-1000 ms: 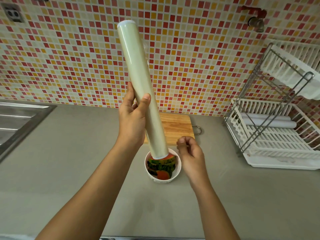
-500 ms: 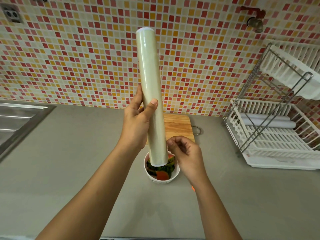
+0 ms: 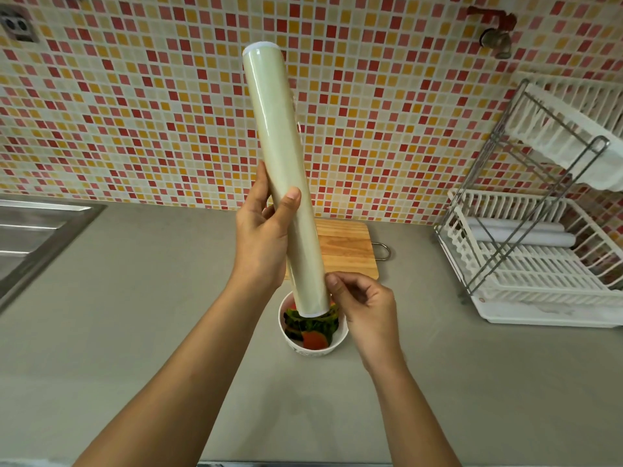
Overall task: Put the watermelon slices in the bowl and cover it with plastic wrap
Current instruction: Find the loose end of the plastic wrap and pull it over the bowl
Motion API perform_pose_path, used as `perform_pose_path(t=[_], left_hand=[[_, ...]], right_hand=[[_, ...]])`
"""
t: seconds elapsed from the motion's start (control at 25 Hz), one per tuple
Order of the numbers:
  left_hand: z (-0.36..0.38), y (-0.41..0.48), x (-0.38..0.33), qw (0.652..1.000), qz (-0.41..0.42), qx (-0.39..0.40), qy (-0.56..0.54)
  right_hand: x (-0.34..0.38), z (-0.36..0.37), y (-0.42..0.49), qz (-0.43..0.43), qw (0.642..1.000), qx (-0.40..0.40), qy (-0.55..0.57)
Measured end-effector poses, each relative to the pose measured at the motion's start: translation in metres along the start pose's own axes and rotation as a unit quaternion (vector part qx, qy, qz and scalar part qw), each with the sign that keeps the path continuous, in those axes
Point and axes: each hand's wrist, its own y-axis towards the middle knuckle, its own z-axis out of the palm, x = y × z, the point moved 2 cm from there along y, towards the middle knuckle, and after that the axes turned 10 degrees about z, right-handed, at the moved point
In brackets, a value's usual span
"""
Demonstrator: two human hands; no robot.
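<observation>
A long pale plastic wrap roll (image 3: 279,156) stands nearly upright in the air, its top leaning slightly left. My left hand (image 3: 263,244) grips it around the middle, thumb across the front. My right hand (image 3: 364,305) has its fingers curled, and its thumb and fingertips pinch at the right side of the roll's lower end. Directly below that end, a small white bowl (image 3: 341,338) sits on the grey counter. It holds watermelon slices (image 3: 313,338) with green rind and red flesh, partly hidden by the roll.
A wooden cutting board (image 3: 347,251) lies behind the bowl against the mosaic tile wall. A white two-tier dish rack (image 3: 539,274) holding two white rolls (image 3: 519,234) stands at the right. A steel sink (image 3: 30,230) is at the far left, and a tap (image 3: 495,38) is on the wall.
The roll's top has swung right, closer to upright. My right hand has risen from beside the bowl to the roll's lower end and now touches it.
</observation>
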Motion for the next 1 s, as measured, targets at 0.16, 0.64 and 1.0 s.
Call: perform_pose_path(t=[0.16, 0.64, 1.0], left_hand=[[0.0, 0.002, -0.001, 1.0, 0.007, 0.011, -0.005], [0.007, -0.003, 0.004, 0.998, -0.013, 0.046, 0.041], [-0.001, 0.008, 0.009, 0.996, -0.051, 0.071, -0.027]], right_hand=[[0.007, 0.003, 0.001, -0.008, 0.998, 0.004, -0.061], [-0.014, -0.003, 0.008, 0.037, 0.996, 0.044, -0.069], [-0.013, -0.005, 0.005, 0.02, 0.996, 0.082, 0.033]])
